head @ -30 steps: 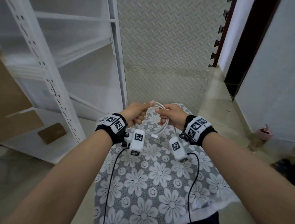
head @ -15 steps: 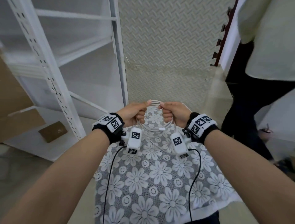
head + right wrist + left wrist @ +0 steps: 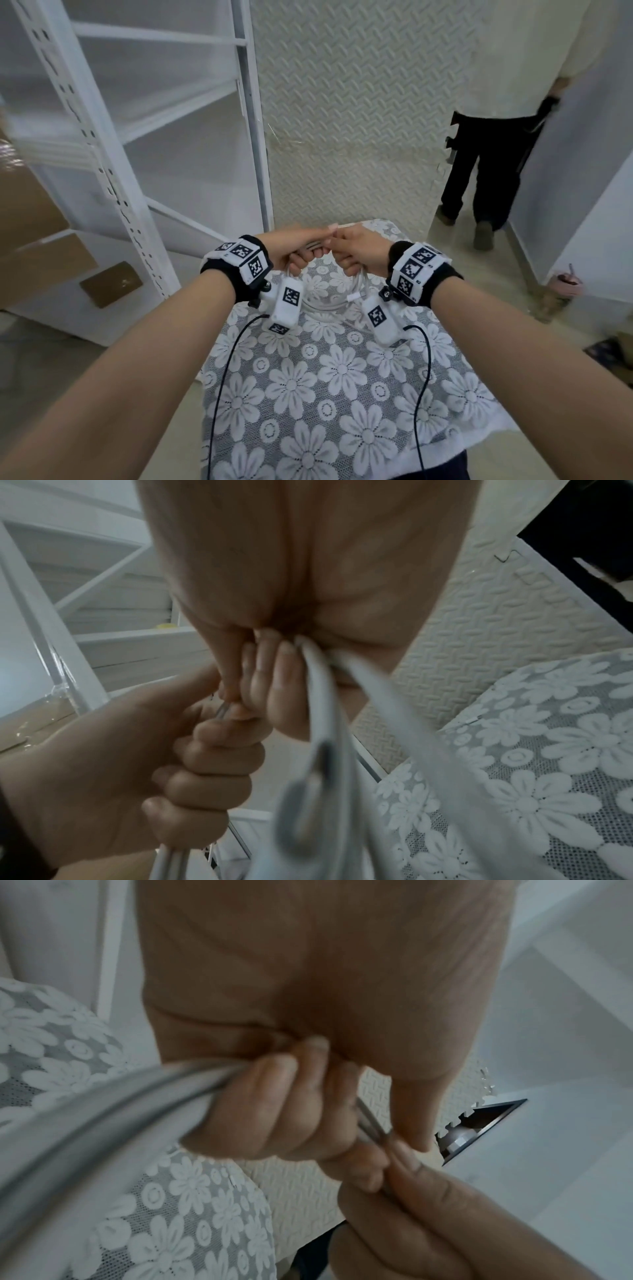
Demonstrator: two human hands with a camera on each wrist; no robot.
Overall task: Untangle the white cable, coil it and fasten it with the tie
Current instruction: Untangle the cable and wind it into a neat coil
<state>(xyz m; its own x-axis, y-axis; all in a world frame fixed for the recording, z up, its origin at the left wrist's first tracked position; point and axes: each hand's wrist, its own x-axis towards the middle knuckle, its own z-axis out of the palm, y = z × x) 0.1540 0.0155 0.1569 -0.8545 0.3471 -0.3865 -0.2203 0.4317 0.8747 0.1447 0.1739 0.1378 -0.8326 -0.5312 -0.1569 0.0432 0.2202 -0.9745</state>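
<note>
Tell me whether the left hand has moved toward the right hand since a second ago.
Cannot tell much travel: the left hand and right hand both grip the white cable over the far edge of the floral tablecloth, as before, fingertips now meeting.

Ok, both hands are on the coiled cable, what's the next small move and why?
Probably wrap the tie around the bundle where the left hand and right hand meet: the white cable already hangs coiled between them above the table. I can't make out the tie itself.
</note>
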